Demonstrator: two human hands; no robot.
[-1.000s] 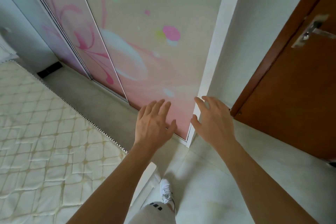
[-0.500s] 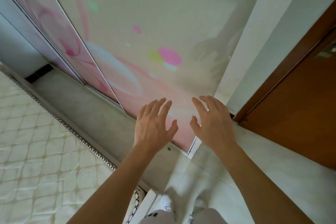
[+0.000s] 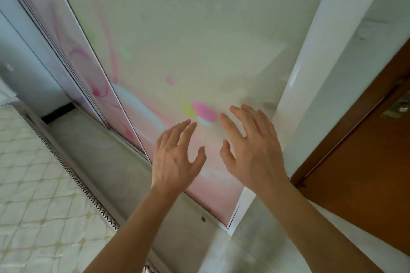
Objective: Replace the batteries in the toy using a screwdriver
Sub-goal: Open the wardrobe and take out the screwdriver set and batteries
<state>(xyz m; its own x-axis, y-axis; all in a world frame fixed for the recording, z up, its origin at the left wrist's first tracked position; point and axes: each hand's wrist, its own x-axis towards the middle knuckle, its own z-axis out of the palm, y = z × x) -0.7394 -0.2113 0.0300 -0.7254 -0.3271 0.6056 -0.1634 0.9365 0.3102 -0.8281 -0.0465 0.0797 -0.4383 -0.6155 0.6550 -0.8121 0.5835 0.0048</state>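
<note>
Head camera: you cannot tell from here where the toy lies. Your left hand (image 3: 175, 159) and right hand (image 3: 255, 148) are raised side by side before the pink-flowered sliding door (image 3: 188, 40). Their fingers are spread and hold nothing, and contact with the panel is unclear. A quilted mattress (image 3: 33, 184) lies to your left.

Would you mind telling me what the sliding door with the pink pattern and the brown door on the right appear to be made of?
Sliding door: likely glass or glossy laminate; smooth, printed, with faint reflections. Brown door: apparently wood or wood veneer, semi-gloss; reddish-brown with a soft sheen.
</note>
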